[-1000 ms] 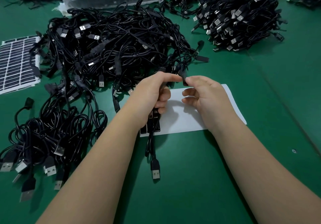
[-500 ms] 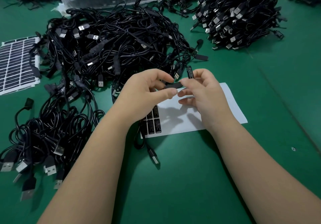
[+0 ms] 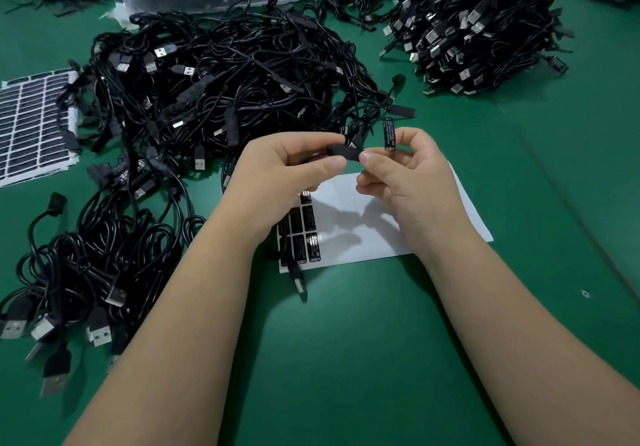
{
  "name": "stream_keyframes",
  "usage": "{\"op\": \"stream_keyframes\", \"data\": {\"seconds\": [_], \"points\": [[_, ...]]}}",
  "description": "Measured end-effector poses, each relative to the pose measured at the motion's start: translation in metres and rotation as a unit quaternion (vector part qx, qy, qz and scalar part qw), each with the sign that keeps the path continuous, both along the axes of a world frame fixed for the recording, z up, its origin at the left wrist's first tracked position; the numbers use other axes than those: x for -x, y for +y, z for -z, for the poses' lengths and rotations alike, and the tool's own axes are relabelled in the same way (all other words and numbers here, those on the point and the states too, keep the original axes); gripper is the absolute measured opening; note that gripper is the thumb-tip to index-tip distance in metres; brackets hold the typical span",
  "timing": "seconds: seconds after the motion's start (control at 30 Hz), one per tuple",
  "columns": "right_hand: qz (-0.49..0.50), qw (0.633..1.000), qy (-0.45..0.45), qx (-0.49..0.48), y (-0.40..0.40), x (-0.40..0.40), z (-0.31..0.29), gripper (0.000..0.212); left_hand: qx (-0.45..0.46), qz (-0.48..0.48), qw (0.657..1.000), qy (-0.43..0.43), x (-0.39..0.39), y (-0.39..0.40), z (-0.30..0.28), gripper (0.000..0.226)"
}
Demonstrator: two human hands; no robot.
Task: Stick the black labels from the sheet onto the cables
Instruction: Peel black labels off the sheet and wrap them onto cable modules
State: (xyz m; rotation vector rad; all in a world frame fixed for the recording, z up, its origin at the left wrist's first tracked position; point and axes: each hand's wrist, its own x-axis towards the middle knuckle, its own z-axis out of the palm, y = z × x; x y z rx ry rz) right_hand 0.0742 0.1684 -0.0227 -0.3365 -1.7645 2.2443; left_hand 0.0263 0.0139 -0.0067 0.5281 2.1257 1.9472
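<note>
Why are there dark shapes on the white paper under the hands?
Head view: those are shadows of the left hand and right hand falling on the label sheet, so the light comes from above. The table edges curve from the wide-angle lens.

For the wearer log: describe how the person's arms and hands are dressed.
Both forearms are bare, with no sleeves in view. The left hand and right hand wear no gloves, and no rings, watch or wristband show. The visible fingernails are short and unpainted.
</note>
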Motion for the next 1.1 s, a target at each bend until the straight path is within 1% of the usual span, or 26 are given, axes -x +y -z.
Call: {"op": "stream_keyframes", "data": {"seconds": [0.1, 0.2, 0.27, 0.4, 0.47, 0.53, 0.57, 0.6, 0.63, 0.67, 0.73, 0.8, 0.87, 0.97, 1.03, 1.1], "points": [[-0.015, 0.999, 0.000, 0.044, 0.001, 0.000, 0.000, 0.027, -0.075, 0.010, 0.996, -0.051, 0.000, 0.004, 0.002, 0.027], [-0.026, 0.998, 0.000, 0.057, 0.002, 0.000, 0.001, 0.032, -0.127, 0.032, 0.988, -0.081, 0.000, 0.009, 0.006, 0.024], [-0.032, 0.998, 0.003, 0.062, 0.001, -0.001, 0.000, 0.032, -0.149, 0.043, 0.983, -0.099, 0.000, 0.010, 0.008, 0.020], [-0.047, 0.996, 0.006, 0.070, -0.001, -0.003, -0.001, 0.036, -0.188, 0.060, 0.972, -0.128, -0.002, 0.014, 0.011, 0.020], [-0.059, 0.995, 0.013, 0.075, -0.002, -0.003, -0.002, 0.033, -0.198, 0.057, 0.968, -0.141, -0.001, 0.015, 0.011, 0.020], [-0.080, 0.994, 0.013, 0.076, -0.003, -0.003, -0.004, 0.025, -0.198, 0.056, 0.968, -0.146, 0.001, 0.014, 0.011, 0.020], [-0.089, 0.993, 0.003, 0.074, -0.003, -0.003, -0.005, 0.025, -0.190, 0.057, 0.969, -0.144, 0.001, 0.013, 0.011, 0.020], [-0.090, 0.993, -0.011, 0.073, -0.004, -0.002, -0.006, 0.029, -0.178, 0.057, 0.973, -0.138, 0.002, 0.013, 0.011, 0.020], [-0.081, 0.994, -0.026, 0.073, -0.005, -0.002, -0.006, 0.033, -0.162, 0.057, 0.977, -0.130, 0.002, 0.012, 0.012, 0.020], [-0.062, 0.995, -0.037, 0.072, -0.005, -0.001, -0.006, 0.032, -0.146, 0.058, 0.980, -0.120, 0.003, 0.011, 0.012, 0.020], [-0.007, 0.996, -0.050, 0.078, -0.003, 0.000, -0.005, 0.023, -0.116, 0.059, 0.986, -0.104, 0.004, 0.009, 0.011, 0.019], [0.016, 0.995, -0.053, 0.088, -0.001, -0.001, -0.006, 0.021, -0.086, 0.068, 0.990, -0.092, 0.006, 0.005, 0.011, 0.016], [-0.020, 0.994, -0.058, 0.086, 0.000, -0.003, -0.007, 0.018, -0.059, 0.087, 0.991, -0.082, 0.006, 0.002, 0.010, 0.016], [-0.100, 0.993, -0.069, 0.014, 0.002, -0.006, -0.007, 0.016, -0.046, 0.098, 0.991, -0.074, 0.005, -0.001, 0.009, 0.018], [-0.120, 0.991, -0.055, -0.021, 0.003, -0.008, -0.008, 0.017, -0.061, 0.090, 0.991, -0.082, 0.005, 0.000, 0.010, 0.019], [-0.111, 0.992, -0.044, -0.046, 0.003, -0.010, -0.010, 0.018, -0.092, 0.081, 0.987, -0.104, 0.004, 0.003, 0.012, 0.018]]}}
